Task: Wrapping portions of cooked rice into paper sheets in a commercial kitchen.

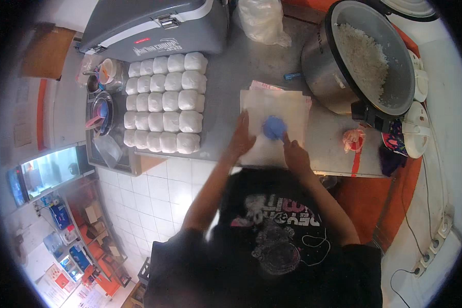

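Note:
A stack of wrapping paper sheets (254, 102) lies on the grey worktop in front of me. Over its middle is a round blue plastic scoop (274, 127), and my right hand (295, 154) grips its short handle. Whether the scoop holds anything is hard to make out. My left hand (245, 135) rests along the left edge of the paper, fingers extended, holding nothing. To the right, a large rice cooker (317, 73) stands tilted in view with its lid up, and cooked white rice (364, 61) lies inside it.
Rows of white wrapped packets (158, 102) fill the left of the worktop (223, 73). Behind them stands a grey cooler box (154, 32). A tray (129, 161) with bowls and spoons sits far left. A plastic bag (261, 21) is at the back; a red-banded bundle (354, 139) lies right.

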### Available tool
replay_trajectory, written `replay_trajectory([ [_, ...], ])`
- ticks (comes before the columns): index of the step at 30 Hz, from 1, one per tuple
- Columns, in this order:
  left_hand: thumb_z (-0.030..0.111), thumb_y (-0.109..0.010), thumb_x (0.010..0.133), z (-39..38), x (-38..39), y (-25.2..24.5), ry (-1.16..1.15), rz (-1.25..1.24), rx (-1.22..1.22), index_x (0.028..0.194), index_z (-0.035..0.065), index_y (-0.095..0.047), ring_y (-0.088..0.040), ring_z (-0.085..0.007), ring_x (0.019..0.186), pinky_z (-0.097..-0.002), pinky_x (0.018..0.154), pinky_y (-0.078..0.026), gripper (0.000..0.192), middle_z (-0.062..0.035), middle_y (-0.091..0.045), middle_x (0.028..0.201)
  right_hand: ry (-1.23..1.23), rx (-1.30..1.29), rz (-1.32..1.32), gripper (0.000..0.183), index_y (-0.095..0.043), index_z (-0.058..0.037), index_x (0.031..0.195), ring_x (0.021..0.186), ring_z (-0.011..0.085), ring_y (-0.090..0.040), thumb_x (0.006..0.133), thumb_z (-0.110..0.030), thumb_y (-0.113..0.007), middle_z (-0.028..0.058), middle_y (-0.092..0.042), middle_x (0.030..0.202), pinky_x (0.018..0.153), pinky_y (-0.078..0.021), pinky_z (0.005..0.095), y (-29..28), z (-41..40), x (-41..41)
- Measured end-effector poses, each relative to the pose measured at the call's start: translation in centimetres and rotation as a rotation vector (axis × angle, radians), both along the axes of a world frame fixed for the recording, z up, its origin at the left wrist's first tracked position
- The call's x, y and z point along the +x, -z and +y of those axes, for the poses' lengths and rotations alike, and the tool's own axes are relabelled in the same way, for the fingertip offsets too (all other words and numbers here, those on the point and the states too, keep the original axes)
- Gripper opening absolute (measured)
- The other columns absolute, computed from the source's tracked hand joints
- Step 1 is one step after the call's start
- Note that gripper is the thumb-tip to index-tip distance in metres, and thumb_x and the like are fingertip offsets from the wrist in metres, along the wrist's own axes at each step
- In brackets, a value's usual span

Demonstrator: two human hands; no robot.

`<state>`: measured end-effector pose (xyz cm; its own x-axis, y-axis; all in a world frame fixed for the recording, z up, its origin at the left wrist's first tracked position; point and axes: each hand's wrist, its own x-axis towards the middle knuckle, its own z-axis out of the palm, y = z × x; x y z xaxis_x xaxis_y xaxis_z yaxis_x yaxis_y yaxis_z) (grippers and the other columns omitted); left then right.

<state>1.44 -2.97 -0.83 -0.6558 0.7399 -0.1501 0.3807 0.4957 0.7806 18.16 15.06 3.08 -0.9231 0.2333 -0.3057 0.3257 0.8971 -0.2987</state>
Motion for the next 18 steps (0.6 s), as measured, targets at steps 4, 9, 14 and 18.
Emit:
replay_trajectory([
  [4,0.007,-0.065,0.077,0.1,0.0,0.2,0.074,-0.006,-0.068,0.15,-0.0011,-0.001,-0.01,-0.0423,0.144,-0.0452,0.116,-0.019,0.098,-0.0279,-0.006,0.154,-0.041,0.053,0.105,0.061,-0.028,-0.0027,0.146,0.067,0.0318,-0.063,0.09,-0.011,-0.051,0.0171,-0.057,0.088,0.057,-0.0551,0.041,3.1,0.3,1.6],
  [9,0.004,-0.064,0.076,0.2,0.7,-0.2,0.017,-0.05,-0.108,0.15,-0.0017,-0.001,-0.009,-0.0413,0.144,-0.0461,0.116,-0.022,0.097,-0.0276,-0.007,0.154,-0.057,0.13,0.126,0.067,-0.028,-0.0019,0.146,0.067,0.0293,-0.061,0.084,-0.003,-0.051,0.0155,-0.055,0.086,0.055,-0.0546,0.039,2.4,-0.3,1.2],
  [14,-0.001,-0.061,0.078,0.1,1.2,0.7,-0.024,0.07,-0.038,0.15,0.0001,0.0,-0.012,-0.0445,0.142,-0.0479,0.114,-0.025,0.094,-0.0255,-0.005,0.155,0.012,0.091,0.123,0.067,-0.027,-0.0042,0.148,0.074,0.0324,-0.06,0.085,-0.003,-0.05,0.0154,-0.054,0.087,0.066,-0.0521,0.0442,1.8,0.4,-0.3],
  [18,-0.007,-0.055,0.079,0.2,1.6,-0.3,-0.101,0.045,-0.048,0.151,0.0074,-0.011,-0.016,-0.0466,0.141,-0.0489,0.113,-0.028,0.086,-0.0241,-0.01,0.152,-0.019,-0.016,0.12,0.062,-0.03,-0.0079,0.148,0.082,0.037,-0.056,0.089,-0.004,-0.048,0.0179,-0.053,0.088,0.079,-0.0451,0.049,-0.2,1.7,-0.1],
])
